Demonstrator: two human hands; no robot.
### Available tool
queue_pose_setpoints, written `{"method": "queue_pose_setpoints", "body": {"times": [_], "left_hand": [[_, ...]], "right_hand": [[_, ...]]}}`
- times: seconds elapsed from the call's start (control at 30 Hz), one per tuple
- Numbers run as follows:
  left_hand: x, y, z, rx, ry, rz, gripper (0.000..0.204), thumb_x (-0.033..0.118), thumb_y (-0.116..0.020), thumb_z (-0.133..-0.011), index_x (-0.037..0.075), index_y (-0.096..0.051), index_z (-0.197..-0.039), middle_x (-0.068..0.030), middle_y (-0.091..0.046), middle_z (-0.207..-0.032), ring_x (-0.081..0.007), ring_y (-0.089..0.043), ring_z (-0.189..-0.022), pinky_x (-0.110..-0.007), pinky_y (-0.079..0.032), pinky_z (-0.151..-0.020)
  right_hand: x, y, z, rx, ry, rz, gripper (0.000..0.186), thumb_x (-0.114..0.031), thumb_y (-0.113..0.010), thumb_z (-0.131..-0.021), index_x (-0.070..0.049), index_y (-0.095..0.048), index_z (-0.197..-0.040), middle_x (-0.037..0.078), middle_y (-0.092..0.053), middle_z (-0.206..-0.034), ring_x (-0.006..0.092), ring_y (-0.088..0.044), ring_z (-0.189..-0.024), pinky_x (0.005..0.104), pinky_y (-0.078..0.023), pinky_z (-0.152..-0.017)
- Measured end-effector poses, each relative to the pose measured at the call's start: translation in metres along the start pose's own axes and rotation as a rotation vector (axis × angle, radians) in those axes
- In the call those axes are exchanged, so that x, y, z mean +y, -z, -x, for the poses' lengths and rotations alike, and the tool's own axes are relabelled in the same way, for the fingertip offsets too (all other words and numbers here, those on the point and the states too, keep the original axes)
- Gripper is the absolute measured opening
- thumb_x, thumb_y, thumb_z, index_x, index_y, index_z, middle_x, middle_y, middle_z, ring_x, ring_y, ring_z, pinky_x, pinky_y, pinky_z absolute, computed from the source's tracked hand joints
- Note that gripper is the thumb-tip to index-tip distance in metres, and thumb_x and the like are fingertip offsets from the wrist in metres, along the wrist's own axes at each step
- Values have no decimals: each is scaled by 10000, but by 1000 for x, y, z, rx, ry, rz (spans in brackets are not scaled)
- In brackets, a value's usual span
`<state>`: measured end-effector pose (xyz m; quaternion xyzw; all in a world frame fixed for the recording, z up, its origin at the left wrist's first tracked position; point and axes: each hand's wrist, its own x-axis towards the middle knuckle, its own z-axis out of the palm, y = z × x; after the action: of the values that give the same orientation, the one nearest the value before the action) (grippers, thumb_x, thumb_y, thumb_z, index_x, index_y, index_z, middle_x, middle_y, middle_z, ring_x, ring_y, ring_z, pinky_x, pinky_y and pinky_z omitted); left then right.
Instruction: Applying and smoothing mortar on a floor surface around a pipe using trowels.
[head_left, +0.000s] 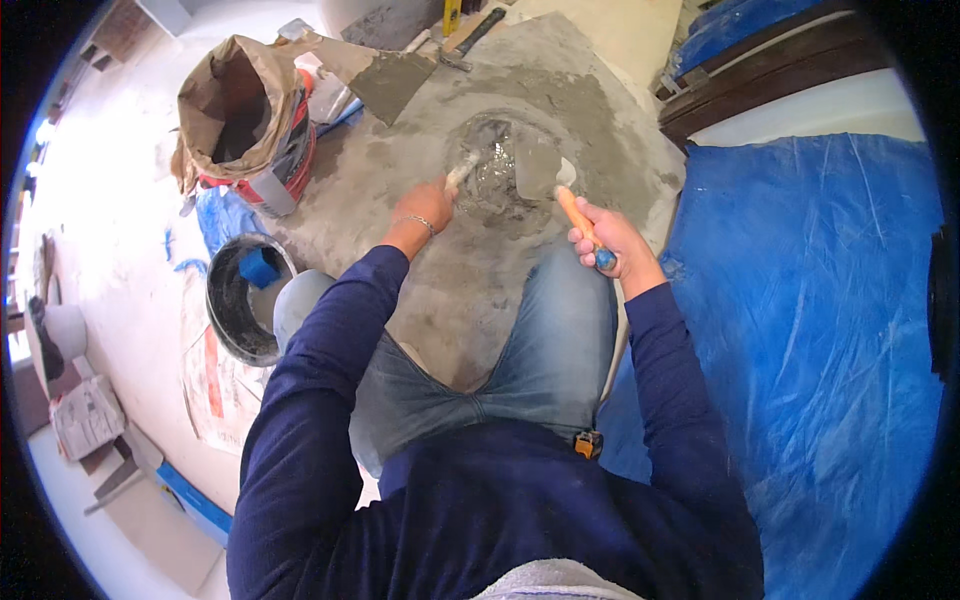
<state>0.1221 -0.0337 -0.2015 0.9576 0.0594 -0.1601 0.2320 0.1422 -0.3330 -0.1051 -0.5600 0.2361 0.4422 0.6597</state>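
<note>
In front of my knees lies a pile of wet grey mortar, with shiny water at its middle. My right hand is closed round the orange, blue-ended handle of a trowel. The trowel's flat grey blade is over the right part of the wet mortar. My left hand is closed on a pale, short handle-like thing, which points toward the mortar's left edge. What lies at its far end is hard to make out. Beneath the mortar is a grey-smeared board.
An open paper sack stands in a red bucket at the far left. Below it is a black bucket holding a blue sponge. A flat grey plate and a hammer lie beyond. Blue sheeting covers the right side.
</note>
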Motion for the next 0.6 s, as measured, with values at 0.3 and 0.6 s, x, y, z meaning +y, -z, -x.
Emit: {"method": "queue_pose_setpoints", "body": {"times": [0.3,0.6], "left_hand": [[16,-14,15,-110,-78,238,302,309,-493,-969,79,-553,-1154,-234,-652,-1064,-425,-634,-973,-525,-501,-820],[22,-26,-15,78,-141,-2,271,196,-525,-920,180,-649,-1159,-131,-624,-1091,-326,-622,-1036,-441,-502,-850]], "right_hand": [[-16,-63,20,344,-35,111,251,-355,-484,-1017,-136,-510,-1135,11,-535,-714,80,-464,-469,241,-392,-381],[-38,-60,57,526,549,1240,447,-337,-534,-988,-88,-544,-1360,134,-689,-955,224,-654,-789,338,-519,-738]]}}
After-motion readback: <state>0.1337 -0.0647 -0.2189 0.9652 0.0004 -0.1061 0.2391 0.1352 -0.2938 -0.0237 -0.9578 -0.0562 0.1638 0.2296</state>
